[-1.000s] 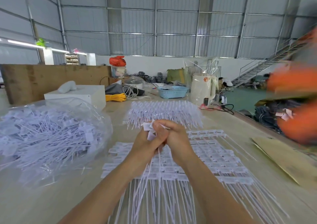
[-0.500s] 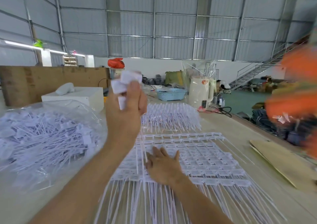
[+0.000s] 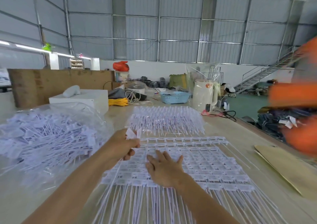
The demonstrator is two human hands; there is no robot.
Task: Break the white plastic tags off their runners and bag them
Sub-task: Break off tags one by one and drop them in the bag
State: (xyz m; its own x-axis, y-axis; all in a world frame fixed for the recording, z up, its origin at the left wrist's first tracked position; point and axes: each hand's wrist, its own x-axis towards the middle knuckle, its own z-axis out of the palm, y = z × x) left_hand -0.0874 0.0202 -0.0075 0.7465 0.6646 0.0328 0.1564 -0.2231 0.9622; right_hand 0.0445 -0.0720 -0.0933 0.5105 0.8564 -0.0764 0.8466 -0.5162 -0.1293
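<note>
Sheets of white plastic tags on their runners (image 3: pixel 202 165) lie spread on the table in front of me, their thin tails fanning toward me. My right hand (image 3: pixel 164 169) rests flat on the sheets with fingers straight. My left hand (image 3: pixel 125 146) hovers at the sheets' left edge and grips a small bunch of broken-off white tags (image 3: pixel 131 134). A clear plastic bag (image 3: pixel 49 138) full of loose tags sits at the left. A second pile of tags on runners (image 3: pixel 164 121) lies farther back.
A white box (image 3: pixel 82 98), yellow cable (image 3: pixel 118 102), blue basket (image 3: pixel 175 97) and white kettle (image 3: pixel 204 95) stand at the table's far end. A cardboard sheet (image 3: pixel 281 165) lies at the right. A blurred person in orange (image 3: pixel 295 114) is at the right edge.
My hands split apart from working a bunch together. The right hand dropped flat onto the sheets. The left hand swung up with the broken-off tags, then came down beside the sheets.
</note>
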